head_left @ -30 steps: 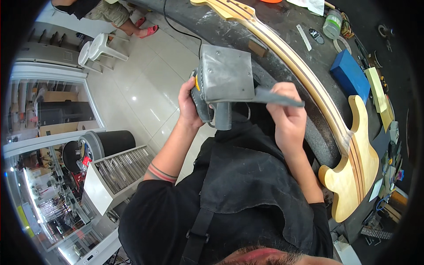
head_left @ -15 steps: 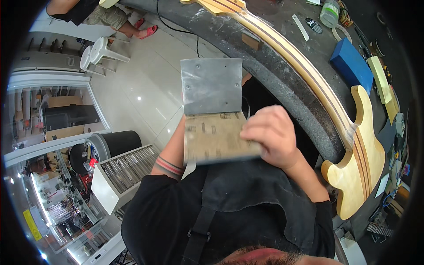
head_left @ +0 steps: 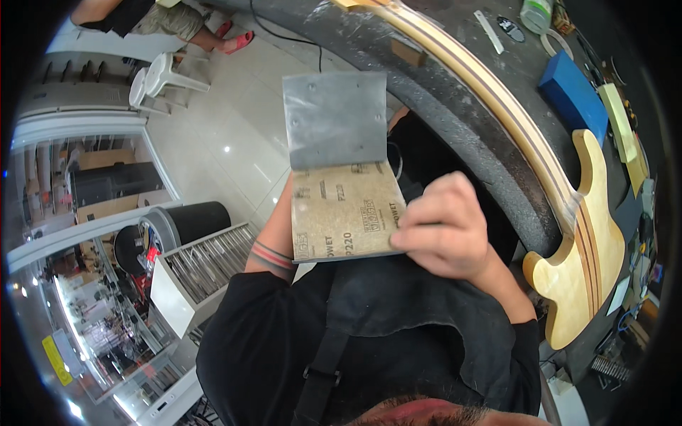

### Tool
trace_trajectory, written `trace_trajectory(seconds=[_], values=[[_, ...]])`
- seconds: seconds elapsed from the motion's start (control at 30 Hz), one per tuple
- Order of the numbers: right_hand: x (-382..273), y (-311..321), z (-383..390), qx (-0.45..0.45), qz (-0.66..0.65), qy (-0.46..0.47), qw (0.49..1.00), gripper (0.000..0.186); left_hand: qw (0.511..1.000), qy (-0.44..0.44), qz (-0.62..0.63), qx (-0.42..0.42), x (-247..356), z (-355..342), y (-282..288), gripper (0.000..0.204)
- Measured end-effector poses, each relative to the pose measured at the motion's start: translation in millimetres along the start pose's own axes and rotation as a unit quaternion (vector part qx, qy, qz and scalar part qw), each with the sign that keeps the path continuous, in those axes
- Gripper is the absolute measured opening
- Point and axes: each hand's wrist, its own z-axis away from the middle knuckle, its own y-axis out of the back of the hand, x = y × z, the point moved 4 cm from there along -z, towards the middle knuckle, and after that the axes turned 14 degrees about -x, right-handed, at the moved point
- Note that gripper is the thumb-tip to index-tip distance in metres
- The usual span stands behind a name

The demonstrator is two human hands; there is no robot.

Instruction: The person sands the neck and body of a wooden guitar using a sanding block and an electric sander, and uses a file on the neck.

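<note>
1. A sheet of sandpaper (head_left: 344, 206), tan backing facing up and marked with dark print, spreads nearly flat in front of the wearer's body. Its far edge meets the sander's pad; its near edge shows a thin, dark line, and its right side slants outward toward the near corner.
2. The sander's pad (head_left: 336, 121), a roughly square gray face, lies turned upward just beyond the sheet. Small round dimples dot its smooth, scuffed surface, which catches a pale sheen at upper left.

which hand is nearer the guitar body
Right: the right hand is left of the guitar body, not touching; the left hand is hidden, its forearm farther left.
</note>
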Motion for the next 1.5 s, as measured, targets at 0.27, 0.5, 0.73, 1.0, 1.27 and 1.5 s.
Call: trace_trajectory(seconds=[0.27, 0.5, 0.73, 1.0, 1.27, 1.5], values=[[-8, -19, 0, -0.052, 0.055, 0.024, 0.997, 0.031, 0.999, -0.051, -0.008, 0.012, 29, 10, 7, 0.072], [-5, -21, -2, -0.058, 0.069, 0.027, 0.996, 0.025, 0.997, -0.070, -0.018, 0.021, 38, 9, 11, 0.074], [3, -8, -4, 0.015, -0.007, -0.025, 1.000, 0.033, 0.996, -0.081, -0.037, 0.025, 42, -3, 15, 0.076], [39, 20, -26, 0.155, -0.015, -0.205, 0.966, 0.020, 0.983, -0.083, -0.160, 0.016, 35, -8, -14, 0.083], [74, 8, -16, 0.160, 0.007, -0.280, 0.947, 0.023, 0.986, -0.035, -0.129, -0.104, 7, -13, -11, 0.090], [36, 19, 5, 0.140, -0.040, -0.275, 0.950, 0.026, 0.973, -0.127, -0.117, -0.152, 62, -23, -38, 0.081]])
